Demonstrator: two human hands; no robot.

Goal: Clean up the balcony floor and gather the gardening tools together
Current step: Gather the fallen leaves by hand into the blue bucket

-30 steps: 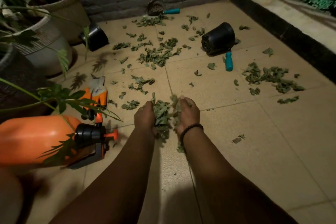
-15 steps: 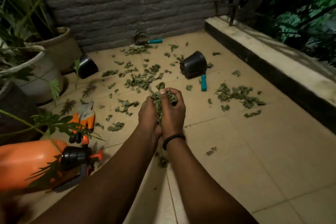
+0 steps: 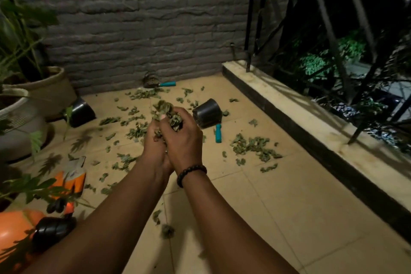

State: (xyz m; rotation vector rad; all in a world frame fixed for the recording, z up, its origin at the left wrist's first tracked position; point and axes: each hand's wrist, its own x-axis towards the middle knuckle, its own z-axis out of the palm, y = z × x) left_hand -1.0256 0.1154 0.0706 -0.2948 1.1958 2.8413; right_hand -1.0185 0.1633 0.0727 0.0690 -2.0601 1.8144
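- Dry green leaves [image 3: 171, 115], crumpled and curled, made up the clump held above the floor [image 3: 278, 196], in front of the wall and roughly over the middle of the scatter.
- The left hand [image 3: 153, 142] and right hand [image 3: 181, 140] were pressed together around it, fingers [image 3: 175, 111] curled over the top and closed on the leaves; the left hand's fingers were mostly hidden behind the right.
- The clump looked very light, soft and crumbly, so it would likely shed bits under a loose hold; cupping it from both sides and below seemed the best grip.
- A few loose bits [image 3: 165, 230] showed blurred below the forearms, whether falling or lying I could not tell.
- More leaves lay across the tiles: one patch [image 3: 253, 145] near the ledge [image 3: 289, 104], another band [image 3: 144, 93] by the wall.
- A black pot [image 3: 206, 112] lay on its side, a teal handle [image 3: 218, 133] just beside it.
- A trowel [image 3: 159, 82] lay against the wall, well apart from the orange sprayer [image 3: 13, 227] at lower left.
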